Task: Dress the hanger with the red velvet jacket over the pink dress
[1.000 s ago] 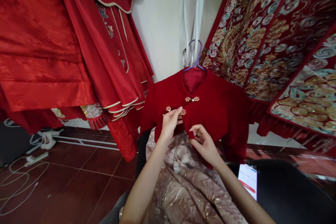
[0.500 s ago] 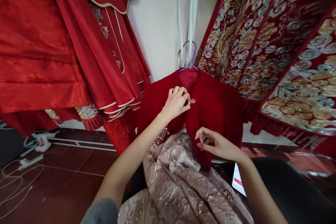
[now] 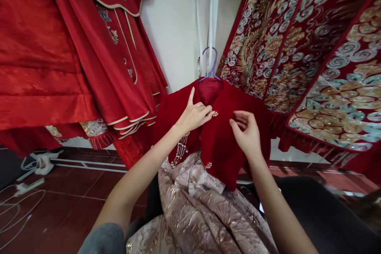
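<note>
A dark red velvet jacket (image 3: 222, 149) hangs on a purple hanger (image 3: 210, 63) in front of me, over a pale pink brocade skirt (image 3: 196, 210). My left hand (image 3: 193, 115) pinches the jacket's front edge by the top pearl button (image 3: 214, 114) near the collar, index finger raised. My right hand (image 3: 247, 133) has come up to the right chest of the jacket, fingers curled onto the velvet close to that button. A lower button (image 3: 208, 165) and a bead tassel (image 3: 180, 151) show below.
Red embroidered garments (image 3: 98, 47) hang at the left. Dark red robes with gold and teal swirls (image 3: 312, 55) hang at the right. A white wall (image 3: 175, 27) is behind. White cables (image 3: 20, 202) lie on the brown tile floor. A dark seat (image 3: 321, 214) is at lower right.
My left hand moved up from the second button to the collar button. My right hand let go of the lower hem and rose to the jacket's chest. The view shifted left and down.
</note>
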Tool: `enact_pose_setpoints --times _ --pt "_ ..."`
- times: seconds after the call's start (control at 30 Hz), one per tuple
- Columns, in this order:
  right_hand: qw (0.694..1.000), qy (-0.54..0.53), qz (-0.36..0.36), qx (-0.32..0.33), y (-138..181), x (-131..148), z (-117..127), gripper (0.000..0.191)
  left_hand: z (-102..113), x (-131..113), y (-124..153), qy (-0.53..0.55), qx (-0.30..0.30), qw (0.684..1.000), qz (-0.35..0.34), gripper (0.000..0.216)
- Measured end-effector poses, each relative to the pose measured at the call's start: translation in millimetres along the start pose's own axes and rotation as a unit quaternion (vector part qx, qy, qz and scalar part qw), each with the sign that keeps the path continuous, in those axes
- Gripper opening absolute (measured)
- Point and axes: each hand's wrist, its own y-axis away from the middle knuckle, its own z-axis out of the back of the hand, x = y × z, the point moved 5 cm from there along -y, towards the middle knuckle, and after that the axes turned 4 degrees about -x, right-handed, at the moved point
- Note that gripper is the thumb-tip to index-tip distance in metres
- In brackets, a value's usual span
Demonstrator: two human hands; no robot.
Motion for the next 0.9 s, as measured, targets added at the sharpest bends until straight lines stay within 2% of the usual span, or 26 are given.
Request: enact_pose_setpoints --times 0.03,0.1,0.2,0.3,0.4,0.5,0.6,0.67,0.8,0.9 --pt "0.998 0.03 0.031 -0.046 -8 7 -7 0.033 1 0 0 0.009 -0.012 1.0 0.001 0.018" --pt "0.988 0.092 0.084 -0.095 -21 22 -26 0.046 2 0 0 -0.012 -0.022 1.0 -0.012 0.021" --pt "0.97 0.177 0.132 -0.099 -33 34 -50 0.072 7 4 3 -0.147 -0.032 0.989 -0.012 0.034" --pt "0.955 0.247 0.143 -0.077 -35 33 -58 0.081 18 12 7 -0.299 -0.06 0.951 0.046 0.055" --pt "0.944 0.288 0.135 -0.085 -34 25 -46 0.08 27 18 12 -0.354 -0.095 0.925 0.101 0.071" --pt "0.94 0.293 0.136 -0.112 -37 15 -21 0.077 23 23 15 -0.314 -0.121 0.931 0.142 0.084" --pt "0.943 0.281 0.141 -0.112 -46 -1 4 0.071 12 31 19 -0.28 -0.105 0.939 0.168 0.091" --pt "0.945 0.286 0.126 -0.095 -53 -16 19 0.068 12 38 22 -0.292 -0.096 0.933 0.187 0.088" --pt "0.948 0.295 0.097 -0.075 -69 -41 43 0.061 37 52 24 -0.33 -0.123 0.915 0.197 0.07" --pt "0.956 0.282 0.054 -0.056 -91 -52 55 0.038 62 68 19 -0.325 -0.115 0.917 0.199 0.068"
